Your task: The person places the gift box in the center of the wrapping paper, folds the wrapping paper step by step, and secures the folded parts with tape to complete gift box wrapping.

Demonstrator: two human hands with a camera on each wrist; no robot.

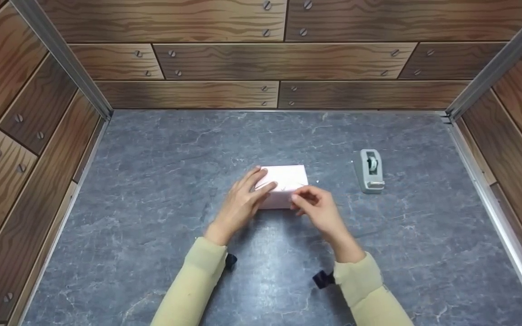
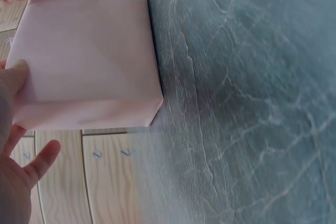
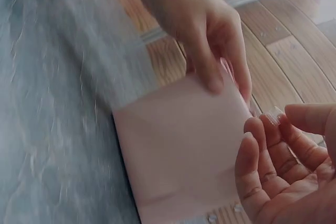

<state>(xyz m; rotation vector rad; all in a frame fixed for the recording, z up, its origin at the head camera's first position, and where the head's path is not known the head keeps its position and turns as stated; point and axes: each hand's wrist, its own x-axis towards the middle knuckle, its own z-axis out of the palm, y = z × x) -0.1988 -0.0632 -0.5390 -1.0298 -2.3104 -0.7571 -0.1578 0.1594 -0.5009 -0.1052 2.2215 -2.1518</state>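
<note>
A box wrapped in pale pink paper [image 1: 288, 175] rests on the grey marbled tabletop. My left hand [image 1: 242, 194] holds it at its left side, with the thumb against the paper and fingers over the top edge. Beside the box's near right corner is my right hand [image 1: 319, 209]. In the right wrist view, a small strip of clear tape [image 3: 273, 115] is pinched between that hand's thumb and a finger. The left wrist view shows the box's smooth side face [image 2: 86, 51] with a folded edge. The box's underside is hidden.
A grey tape dispenser [image 1: 370, 172] with a roll in it stands right of the box. Wood-patterned walls [image 1: 224, 61] close off the back and both sides, with metal rails [image 1: 499, 217] along the table's edges.
</note>
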